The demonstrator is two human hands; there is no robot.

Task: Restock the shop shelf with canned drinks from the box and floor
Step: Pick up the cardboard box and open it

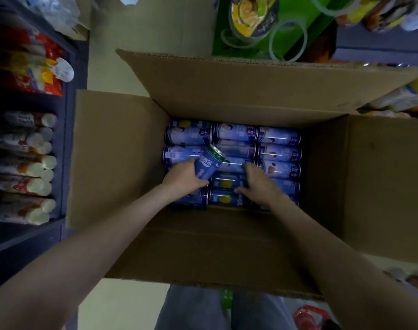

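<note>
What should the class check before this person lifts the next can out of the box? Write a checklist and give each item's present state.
1. Left hand grips the lifted can: ok; its fingers wrap the can, which is tilted above the rows.
2. Right hand has a grip on a can: cannot tell; it lies over the packed cans.
3. Flaps of the box are folded open, clear of both arms: ok.
4. More cans left to take: ok; rows lie on their sides in the box.
5. Room on the shelf: cannot tell; the part in view at left holds packets.
</note>
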